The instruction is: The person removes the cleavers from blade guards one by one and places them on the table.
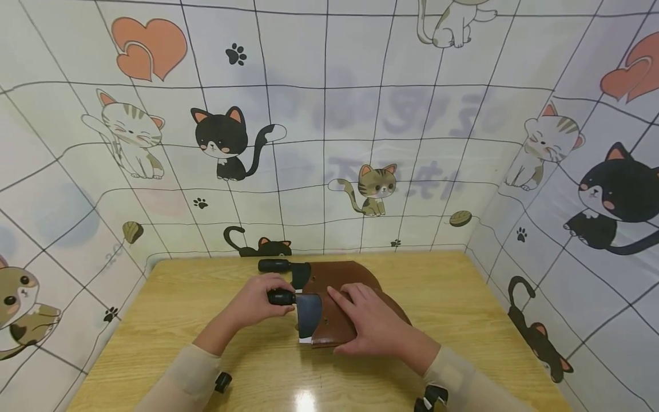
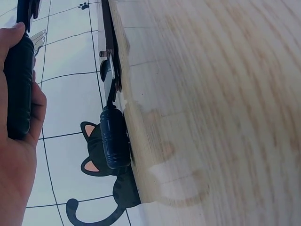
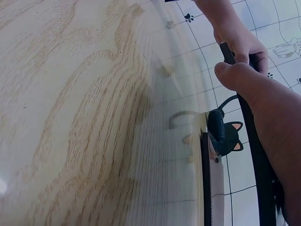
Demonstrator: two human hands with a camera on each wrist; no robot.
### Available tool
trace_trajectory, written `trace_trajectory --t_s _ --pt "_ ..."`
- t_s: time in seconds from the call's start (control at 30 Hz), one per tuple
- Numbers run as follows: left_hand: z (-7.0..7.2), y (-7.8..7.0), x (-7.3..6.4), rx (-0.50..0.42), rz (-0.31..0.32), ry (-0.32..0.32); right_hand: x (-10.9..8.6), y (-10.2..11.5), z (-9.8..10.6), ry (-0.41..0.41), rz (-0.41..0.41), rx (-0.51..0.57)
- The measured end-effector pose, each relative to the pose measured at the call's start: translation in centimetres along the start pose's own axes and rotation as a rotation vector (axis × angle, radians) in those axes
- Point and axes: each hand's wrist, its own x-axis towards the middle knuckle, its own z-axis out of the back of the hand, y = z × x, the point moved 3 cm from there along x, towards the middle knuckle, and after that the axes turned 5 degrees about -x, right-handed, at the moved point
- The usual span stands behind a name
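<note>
My left hand [image 1: 257,303] grips the ridged black handle [image 1: 281,296] of a flat tool whose dark end sits in a brown leather-like sheath [image 1: 334,329]. My right hand [image 1: 378,323] holds that sheath, fingers across its top and thumb at the near edge. In the right wrist view, the sheath's dark edge [image 3: 256,155] runs along the hand, above the table. Just behind lies a second brown sheath [image 1: 345,274], partly covered by the first, with a matching black handle [image 1: 274,265] pointing left. Most of each tool's blade is hidden.
The sheaths are over a glossy wooden table [image 1: 206,360] that reflects light near its front. A white gridded sheet [image 1: 309,114] printed with cartoon cats encloses the back and sides. Black straps sit on both wrists.
</note>
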Motion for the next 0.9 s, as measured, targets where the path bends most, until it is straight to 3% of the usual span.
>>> trace_trajectory --t_s 0.33,0.6,0.9 --pt "-0.15 -0.28 0.13 -0.038 0.032 0.039 0.12 0.13 -0.11 -0.011 -0.005 0.017" --pt "-0.15 -0.45 0.14 -0.078 0.056 0.031 0.27 0.43 0.12 0.041 -0.022 -0.013" --pt "-0.3 -0.76 -0.01 -0.1 0.056 0.038 0.09 0.77 0.07 0.008 -0.004 -0.044"
